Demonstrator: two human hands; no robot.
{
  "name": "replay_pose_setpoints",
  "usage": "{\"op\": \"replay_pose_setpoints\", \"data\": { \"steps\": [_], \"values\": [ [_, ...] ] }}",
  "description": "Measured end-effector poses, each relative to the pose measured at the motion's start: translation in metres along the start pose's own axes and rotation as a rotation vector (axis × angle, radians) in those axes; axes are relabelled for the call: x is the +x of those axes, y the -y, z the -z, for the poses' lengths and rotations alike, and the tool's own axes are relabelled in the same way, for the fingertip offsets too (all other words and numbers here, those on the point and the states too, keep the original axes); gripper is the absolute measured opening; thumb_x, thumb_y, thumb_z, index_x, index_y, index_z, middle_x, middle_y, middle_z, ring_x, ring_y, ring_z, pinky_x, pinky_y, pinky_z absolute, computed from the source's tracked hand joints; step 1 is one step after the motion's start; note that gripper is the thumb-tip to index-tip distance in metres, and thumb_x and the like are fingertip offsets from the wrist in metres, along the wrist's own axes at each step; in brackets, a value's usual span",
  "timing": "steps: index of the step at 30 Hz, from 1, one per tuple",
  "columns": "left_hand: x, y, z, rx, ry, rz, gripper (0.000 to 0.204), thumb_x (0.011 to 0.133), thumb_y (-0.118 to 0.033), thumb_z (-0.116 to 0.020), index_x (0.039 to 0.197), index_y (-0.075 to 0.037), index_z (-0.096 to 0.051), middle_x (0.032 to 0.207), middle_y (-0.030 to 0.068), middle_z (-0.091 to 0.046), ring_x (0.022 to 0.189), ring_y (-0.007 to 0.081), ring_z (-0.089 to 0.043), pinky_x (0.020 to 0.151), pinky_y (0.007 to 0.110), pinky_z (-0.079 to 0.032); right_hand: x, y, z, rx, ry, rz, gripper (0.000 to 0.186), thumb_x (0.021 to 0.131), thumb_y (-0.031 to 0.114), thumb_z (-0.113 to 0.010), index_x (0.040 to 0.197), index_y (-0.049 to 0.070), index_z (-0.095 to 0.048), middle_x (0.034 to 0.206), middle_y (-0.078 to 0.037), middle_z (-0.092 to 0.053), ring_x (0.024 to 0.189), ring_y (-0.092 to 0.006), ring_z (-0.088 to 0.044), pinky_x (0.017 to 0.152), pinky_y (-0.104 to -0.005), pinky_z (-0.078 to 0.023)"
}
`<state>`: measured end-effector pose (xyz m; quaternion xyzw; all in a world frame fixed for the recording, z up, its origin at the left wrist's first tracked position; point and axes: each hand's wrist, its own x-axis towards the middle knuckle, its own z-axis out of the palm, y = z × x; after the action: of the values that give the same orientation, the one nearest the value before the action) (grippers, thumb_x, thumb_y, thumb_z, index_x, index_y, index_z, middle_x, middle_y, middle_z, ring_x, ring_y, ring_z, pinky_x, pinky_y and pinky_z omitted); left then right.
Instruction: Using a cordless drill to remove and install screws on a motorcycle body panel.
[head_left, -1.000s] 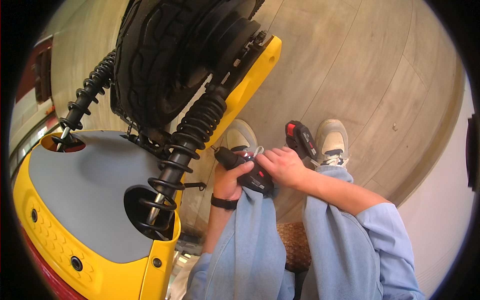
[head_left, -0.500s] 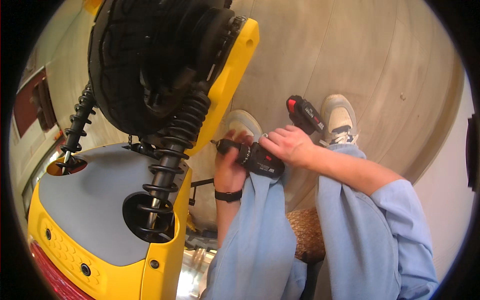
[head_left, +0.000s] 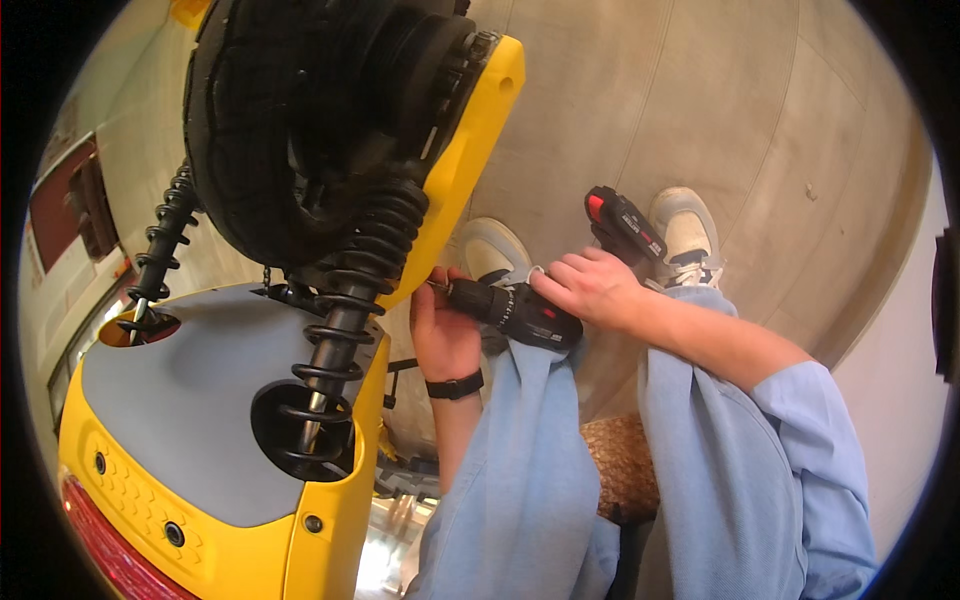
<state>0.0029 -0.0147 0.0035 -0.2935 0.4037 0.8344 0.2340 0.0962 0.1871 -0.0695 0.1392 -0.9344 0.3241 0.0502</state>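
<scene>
Your right hand [head_left: 590,288] is closed around the handle of the black and red cordless drill [head_left: 525,312], which lies roughly level across your left knee with its nose pointing at the yellow fender [head_left: 470,150] of the scooter. Your left hand [head_left: 440,325] is cupped at the front of the drill, fingers curled about the bit [head_left: 438,286] right where it meets the lower edge of the fender, beside the black coil spring [head_left: 345,300]; whether the fingers actually pinch the bit or only steady it I cannot tell. To do this well, keep the drill in a straight line with the screw, so the tip does not slip out and scar the yellow paint. Push along that line from your right wrist and squeeze the trigger gently at first. Keep your left fingertips back from the turning part, and clear of the spring coils. The tyre [head_left: 290,120] hangs close above, so hold your forearms low. Both feet sit flat on the concrete floor [head_left: 760,120], which likely gives you a steady base; brace the drill lightly against your knee.
</scene>
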Motion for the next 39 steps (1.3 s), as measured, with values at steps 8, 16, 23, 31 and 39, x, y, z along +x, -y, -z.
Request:
{"op": "replay_pose_setpoints", "data": {
  "steps": [8, 16, 23, 31, 39],
  "values": [
    [0.004, 0.002, 0.004, -0.008, 0.013, 0.001, 0.027, 0.097, -0.022, -0.058, 0.12, -0.008, -0.058, 0.11, 0.0051, -0.063, 0.108, 0.021, -0.057, 0.097, 0.042, -0.045, 0.001, -0.001, 0.003, 0.036, 0.02, -0.013, 0.024, 0.076, 0.017, -0.06, 0.099, 0.015, -0.057, 0.073, 0.002, -0.052, 0.069, -0.0143, -0.058, 0.06, -0.0284, -0.045],
    [0.001, -0.001, -0.02, -0.052, -0.021, 0.075, 0.023, 0.099, -0.022, -0.053, 0.116, -0.009, -0.061, 0.115, 0.0024, -0.067, 0.112, 0.0191, -0.058, 0.102, 0.044, -0.041, -0.005, -0.004, 0.007, 0.046, 0.031, -0.028, 0.027, 0.076, 0.017, -0.059, 0.103, 0.014, -0.058, 0.073, 0.002, -0.053, 0.069, -0.0148, -0.059, 0.061, -0.0287, -0.045],
    [-0.002, -0.005, -0.008, -0.126, -0.103, 0.105, 0.021, 0.096, -0.021, -0.057, 0.111, -0.009, -0.066, 0.108, 0.0022, -0.07, 0.111, 0.0171, -0.06, 0.1, 0.041, -0.041, -0.01, -0.006, 0.009, 0.033, 0.036, -0.018, 0.028, 0.077, 0.018, -0.06, 0.104, 0.014, -0.059, 0.073, 0.002, -0.052, 0.068, -0.015, -0.058, 0.06, -0.0288, -0.045],
    [0.003, -0.003, 0.002, -0.346, -0.108, 0.162, 0.019, 0.095, -0.016, -0.059, 0.11, -0.009, -0.067, 0.109, 0.0043, -0.071, 0.108, 0.0164, -0.062, 0.101, 0.04, -0.04, -0.008, -0.006, 0.01, 0.059, 0.012, -0.041, 0.028, 0.076, 0.018, -0.059, 0.103, 0.014, -0.059, 0.072, 0.001, -0.051, 0.069, -0.0143, -0.057, 0.06, -0.0284, -0.044],
    [0.004, 0.004, -0.003, -0.293, -0.117, 0.099, 0.019, 0.092, -0.016, -0.064, 0.109, -0.007, -0.067, 0.107, 0.0035, -0.071, 0.108, 0.0147, -0.062, 0.104, 0.039, -0.041, -0.01, -0.007, 0.009, 0.053, 0.012, -0.05, 0.028, 0.076, 0.017, -0.059, 0.103, 0.013, -0.059, 0.071, 0.002, -0.05, 0.068, -0.0142, -0.057, 0.06, -0.0283, -0.044]
  ]
}}
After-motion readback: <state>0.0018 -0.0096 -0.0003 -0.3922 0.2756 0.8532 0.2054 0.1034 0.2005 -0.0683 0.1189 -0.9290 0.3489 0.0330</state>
